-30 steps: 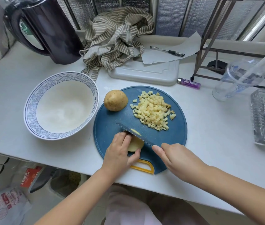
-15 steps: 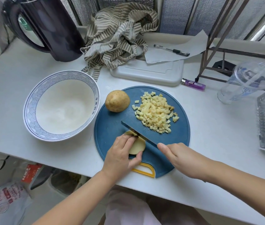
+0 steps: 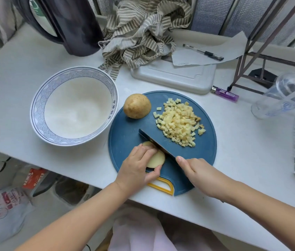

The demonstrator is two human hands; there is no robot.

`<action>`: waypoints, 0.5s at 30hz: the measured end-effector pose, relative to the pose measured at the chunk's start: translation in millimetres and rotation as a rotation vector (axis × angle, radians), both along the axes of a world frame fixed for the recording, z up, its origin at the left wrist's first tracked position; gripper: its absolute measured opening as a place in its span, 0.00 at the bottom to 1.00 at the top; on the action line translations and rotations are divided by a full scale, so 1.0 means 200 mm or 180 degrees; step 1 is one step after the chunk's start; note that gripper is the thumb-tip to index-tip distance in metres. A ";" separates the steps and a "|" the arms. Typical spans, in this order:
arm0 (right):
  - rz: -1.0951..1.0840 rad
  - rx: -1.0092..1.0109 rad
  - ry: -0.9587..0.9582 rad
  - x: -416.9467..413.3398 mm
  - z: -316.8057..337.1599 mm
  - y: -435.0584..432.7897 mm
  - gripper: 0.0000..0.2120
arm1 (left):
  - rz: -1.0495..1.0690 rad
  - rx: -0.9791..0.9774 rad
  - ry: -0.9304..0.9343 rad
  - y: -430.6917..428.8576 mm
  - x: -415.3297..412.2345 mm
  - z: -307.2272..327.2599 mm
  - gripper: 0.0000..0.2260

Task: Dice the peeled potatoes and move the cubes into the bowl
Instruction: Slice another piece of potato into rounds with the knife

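item under work: a potato piece (image 3: 156, 159), pale on its cut face, lies flat on the near part of the round blue cutting board (image 3: 125, 127). the left hand (image 3: 137, 165) holds it down, fingers curled over its top and thumb pressed against its near edge. the right hand (image 3: 197, 173) is wrapped round the handle of the knife (image 3: 152, 141), with one finger stretched forward toward the blade; the handle itself is hidden. the blade stands at the right side of the piece, just beside the left fingertips.

other stock: a whole potato (image 3: 137, 105) sits at the far left of the board; whether it is fully peeled cannot be told. a pile of cubes (image 3: 178, 122) lies at the far right. the bowl (image 3: 38, 105) stands on the table (image 3: 16, 69) just beside the board's left edge, with no cubes in it.

handling, as judged: the piece is firm and light, and probably wet and slippery on cut faces. flat side down is its steady seat. hold it from above, fingertips tucked back from the blade. the grip gets less secure as the piece shortens. the cubes are small, loose and light, and pinching would scatter them. gather them with a cupped hand or the flat of the blade.
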State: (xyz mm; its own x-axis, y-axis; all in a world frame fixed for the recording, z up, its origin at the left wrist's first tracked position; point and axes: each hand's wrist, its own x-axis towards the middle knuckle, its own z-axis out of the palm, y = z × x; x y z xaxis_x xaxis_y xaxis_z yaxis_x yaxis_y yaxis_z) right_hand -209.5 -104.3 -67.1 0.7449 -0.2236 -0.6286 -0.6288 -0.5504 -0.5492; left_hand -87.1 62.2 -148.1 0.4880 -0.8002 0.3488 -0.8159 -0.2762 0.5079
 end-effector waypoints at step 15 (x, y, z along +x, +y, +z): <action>-0.0378 0.0160 -0.0297 -0.07 0.02 0.03 0.27 | 0.0087 -0.0153 -0.0266 0.01 -0.01 -0.03 0.17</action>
State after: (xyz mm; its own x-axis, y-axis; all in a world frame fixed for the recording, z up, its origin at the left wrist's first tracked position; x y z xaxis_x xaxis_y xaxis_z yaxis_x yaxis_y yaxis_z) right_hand -222.8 -98.9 -63.9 0.7708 -0.2835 -0.5704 -0.6326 -0.4457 -0.6333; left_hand -88.9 63.4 -154.7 0.4769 -0.7683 0.4269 -0.8485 -0.2759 0.4515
